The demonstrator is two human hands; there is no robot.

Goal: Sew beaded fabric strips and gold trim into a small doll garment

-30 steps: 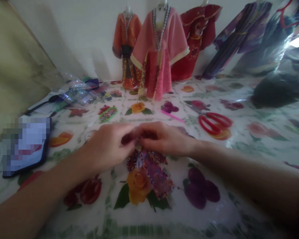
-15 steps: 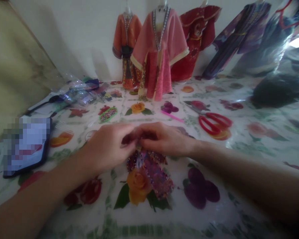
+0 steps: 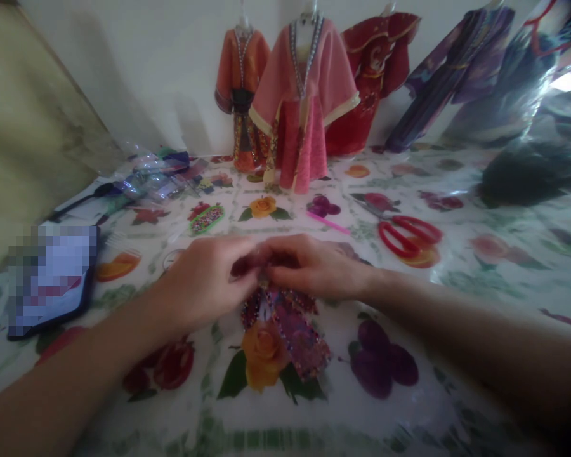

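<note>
My left hand and my right hand meet at the middle of the table, fingers curled inward and pressed close together. Between them they pinch the upper end of a beaded fabric strip, purple-pink with dark and bright beads along its edges. Its loose ends hang down towards me and lie on the tablecloth, over a printed yellow rose. The fingertips cover the gripped part, so its shape there is hidden.
Red-handled scissors, a pink stick and a green-rimmed tray of beads lie beyond my hands. A phone rests at left, near plastic packets. Several miniature robes, including a pink one, stand along the wall.
The view has shifted very slightly. Both hands keep the same place and grip on the beaded fabric strip.
</note>
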